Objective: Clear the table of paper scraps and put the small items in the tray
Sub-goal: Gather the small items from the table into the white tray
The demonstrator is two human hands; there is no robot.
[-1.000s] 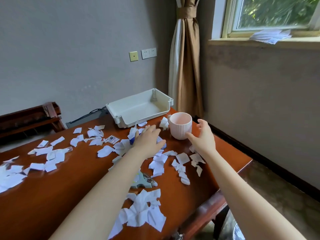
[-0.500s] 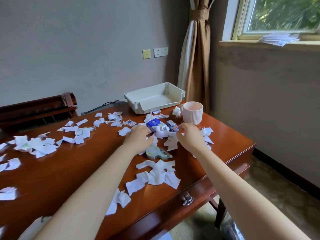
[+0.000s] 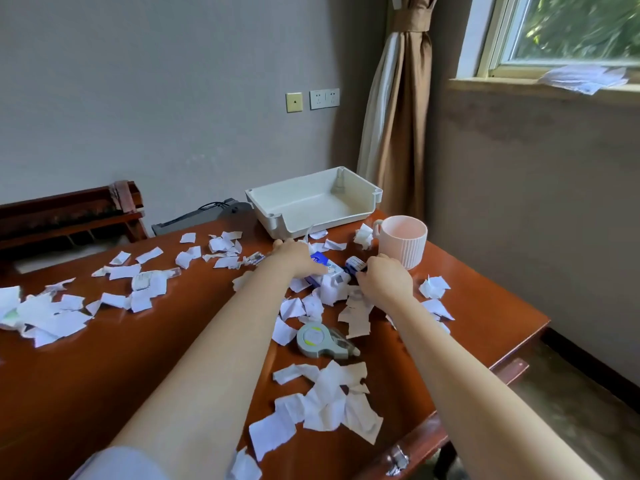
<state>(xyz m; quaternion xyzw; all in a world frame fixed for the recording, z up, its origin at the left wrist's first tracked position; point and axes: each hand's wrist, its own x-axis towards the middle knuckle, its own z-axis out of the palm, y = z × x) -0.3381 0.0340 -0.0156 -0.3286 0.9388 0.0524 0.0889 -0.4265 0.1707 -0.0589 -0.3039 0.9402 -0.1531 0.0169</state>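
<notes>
Small items lie at frame centre among the paper scraps (image 3: 329, 403) on the table (image 3: 138, 358): a blue box (image 3: 318, 260), a small blue-and-white item (image 3: 356, 263) and, lower down, a grey tape dispenser (image 3: 323, 341). The tray (image 3: 277, 221) sits just above centre, with a pink mug (image 3: 405, 242) to its right. The left hand (image 3: 298, 258) lies palm down over scraps beside the blue box; I cannot tell whether its fingers hold anything. The right hand (image 3: 384, 282) has its fingers curled, pinching the small item's near end. The items look light, rigid and smooth-sided, so grip them across the short sides. The scraps are featherlight and limp, better raked into a bunch than picked singly.
</notes>
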